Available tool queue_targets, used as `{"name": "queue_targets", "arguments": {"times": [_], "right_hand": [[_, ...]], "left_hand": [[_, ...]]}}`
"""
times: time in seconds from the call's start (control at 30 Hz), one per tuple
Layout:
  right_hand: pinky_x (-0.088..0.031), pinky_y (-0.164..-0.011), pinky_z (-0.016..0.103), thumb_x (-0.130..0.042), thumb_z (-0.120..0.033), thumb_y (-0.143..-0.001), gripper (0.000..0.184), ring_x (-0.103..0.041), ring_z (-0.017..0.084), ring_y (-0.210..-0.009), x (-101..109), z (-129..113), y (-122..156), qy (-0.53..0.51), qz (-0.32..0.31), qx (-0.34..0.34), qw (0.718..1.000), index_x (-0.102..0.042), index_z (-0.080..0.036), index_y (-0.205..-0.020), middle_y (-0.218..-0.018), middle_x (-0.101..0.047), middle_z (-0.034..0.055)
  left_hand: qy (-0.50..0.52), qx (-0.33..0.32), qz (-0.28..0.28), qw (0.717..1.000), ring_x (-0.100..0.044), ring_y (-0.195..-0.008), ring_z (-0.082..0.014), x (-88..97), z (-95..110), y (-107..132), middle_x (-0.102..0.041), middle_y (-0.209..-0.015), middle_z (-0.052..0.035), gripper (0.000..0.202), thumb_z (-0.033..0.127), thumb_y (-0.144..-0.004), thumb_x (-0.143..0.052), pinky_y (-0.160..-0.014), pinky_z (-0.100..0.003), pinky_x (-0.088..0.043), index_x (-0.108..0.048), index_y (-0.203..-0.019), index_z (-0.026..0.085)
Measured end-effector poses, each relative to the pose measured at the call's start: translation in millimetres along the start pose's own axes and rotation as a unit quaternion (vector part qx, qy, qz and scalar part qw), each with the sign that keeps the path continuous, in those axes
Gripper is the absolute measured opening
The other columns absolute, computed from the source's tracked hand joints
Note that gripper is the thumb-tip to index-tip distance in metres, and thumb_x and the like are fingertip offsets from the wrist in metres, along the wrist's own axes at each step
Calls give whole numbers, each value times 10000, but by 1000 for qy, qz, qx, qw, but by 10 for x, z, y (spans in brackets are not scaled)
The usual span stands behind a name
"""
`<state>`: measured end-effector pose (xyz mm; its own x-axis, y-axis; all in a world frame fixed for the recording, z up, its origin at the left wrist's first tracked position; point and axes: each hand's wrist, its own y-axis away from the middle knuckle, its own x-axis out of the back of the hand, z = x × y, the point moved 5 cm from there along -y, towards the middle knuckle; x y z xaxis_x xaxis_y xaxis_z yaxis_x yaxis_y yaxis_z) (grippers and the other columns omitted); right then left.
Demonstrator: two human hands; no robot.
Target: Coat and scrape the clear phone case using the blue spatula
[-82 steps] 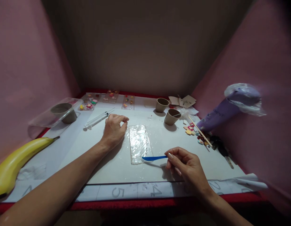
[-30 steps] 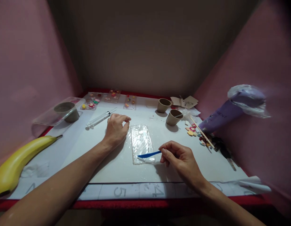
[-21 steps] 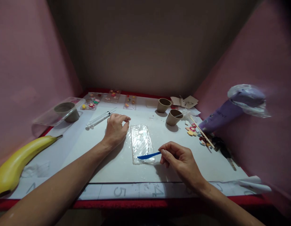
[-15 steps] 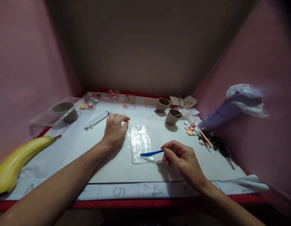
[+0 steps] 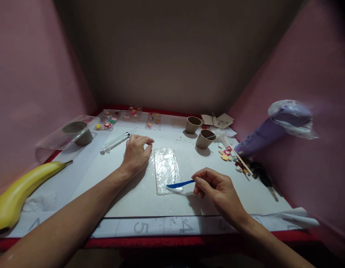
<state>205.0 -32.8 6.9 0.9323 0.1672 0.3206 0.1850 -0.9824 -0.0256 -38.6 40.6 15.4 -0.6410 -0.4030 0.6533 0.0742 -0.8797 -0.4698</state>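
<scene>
My right hand (image 5: 214, 186) pinches a small blue plastic knife (image 5: 180, 184) between thumb and fingers. Its blade lies over the near end of a clear, phone-sized case (image 5: 165, 167) coated with something glossy and wrinkled; whether the blade touches the coating I cannot tell. Along the case's right side runs a row of small dark beads or dots. My left hand (image 5: 137, 152) rests on the white sheet (image 5: 127, 201), left of the case's far end. Nothing is in it, and its thumb and index finger are apart. Behind that hand lies a clear syringe (image 5: 115, 143).
Two brown cups (image 5: 206, 139) stand at the back right, near a wooden stick (image 5: 239, 157) and small charms (image 5: 226, 153). A purple bag (image 5: 264, 132) leans at right. Charm-decorated clear cases (image 5: 153, 121) line the back. A banana (image 5: 29, 186) and a grey cup (image 5: 82, 133) in a clear container are left.
My right hand and the blue knife have shifted slightly toward me and a little to the right. The left hand has stayed put.
</scene>
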Motion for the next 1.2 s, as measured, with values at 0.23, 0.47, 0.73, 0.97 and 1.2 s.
{"name": "queue_targets", "arguments": {"times": [0.23, 0.47, 0.73, 0.97, 1.2], "right_hand": [[-440, -531, 244, -613, -375, -869, 223, -540, 122, -538, 35, 13, 15, -5, 7, -2, 1000, -650, -162, -816, -613, -639, 16], [-439, -534, 232, -615, -390, -872, 232, -542, 115, -541, 26, 4, 60, -25, 14, -6, 1000, -645, -165, -824, -614, -640, 12], [-442, -522, 236, -647, -432, -838, 277, -542, 123, -530, 174, 88, 96, -20, 36, -30, 999, -640, -158, -797, -597, -646, 24], [-441, -500, 227, -668, -447, -818, 283, -535, 115, -509, 156, 94, -32, -44, 58, -13, 997, -632, -167, -792, -589, -646, 14], [-430, -483, 229, -666, -471, -810, 310, -526, 111, -479, 173, 103, -68, -16, 18, -17, 1000, -637, -165, -769, -566, -634, 9]], "left_hand": [[4, -3, 2, 1000, -541, -990, -239, 0, 4, 0, -692, -903, -29, 170, 138, -792, -540, -895, -425, -425, -684, -834, 218], [-3, -2, -2, 1000, -540, -994, -242, -2, 12, -5, -692, -903, -37, 170, 127, -790, -547, -896, -424, -425, -686, -840, 211], [12, 2, -7, 1000, -532, -1025, -251, -18, -2, 1, -688, -925, -46, 170, 134, -794, -545, -889, -439, -436, -689, -845, 207], [14, 8, -8, 1000, -530, -1035, -247, -21, -18, -11, -689, -930, -43, 170, 136, -790, -545, -877, -432, -447, -686, -845, 213], [16, 6, -5, 1000, -529, -1028, -248, -18, -12, 1, -690, -924, -42, 171, 131, -788, -544, -877, -439, -448, -682, -839, 218]]}}
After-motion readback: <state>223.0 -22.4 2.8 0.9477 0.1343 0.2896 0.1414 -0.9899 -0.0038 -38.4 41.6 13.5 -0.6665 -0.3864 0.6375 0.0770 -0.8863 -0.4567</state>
